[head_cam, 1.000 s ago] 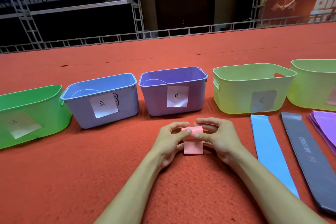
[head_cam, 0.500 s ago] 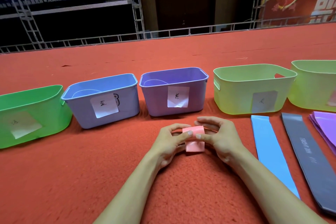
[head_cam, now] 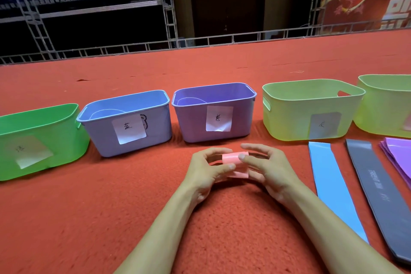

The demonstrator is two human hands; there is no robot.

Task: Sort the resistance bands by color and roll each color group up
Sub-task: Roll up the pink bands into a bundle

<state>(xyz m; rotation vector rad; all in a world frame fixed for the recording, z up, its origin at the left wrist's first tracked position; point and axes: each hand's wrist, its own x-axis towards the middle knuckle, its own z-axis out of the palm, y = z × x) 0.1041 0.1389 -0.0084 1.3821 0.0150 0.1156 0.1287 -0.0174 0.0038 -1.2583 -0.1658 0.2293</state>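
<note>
Red carpet (head_cam: 89, 218) lies under my forearms. My left hand (head_cam: 206, 172) and right hand (head_cam: 270, 170) pinch the pink band (head_cam: 232, 158) between them, fingers curled round its roll, a short tail loose below. Right of them lie a blue band (head_cam: 331, 184), grey band (head_cam: 378, 191) and purple bands (head_cam: 398, 153), flat. Beyond, a row of labelled bins (head_cam: 193, 124)

The pink band (head_cam: 232, 158) is partly hidden behind the thumbs and fingertips of the left hand (head_cam: 206, 171) and the right hand (head_cam: 269, 169), which pinch it. The green bin (head_cam: 55, 131) runs off the left edge, and its label (head_cam: 33, 151) is too faint to read. The right edge cuts off the far yellow bin (head_cam: 387, 104) and the purple bands (head_cam: 398, 153). The print on the grey band (head_cam: 378, 189) is too small to read.
</note>
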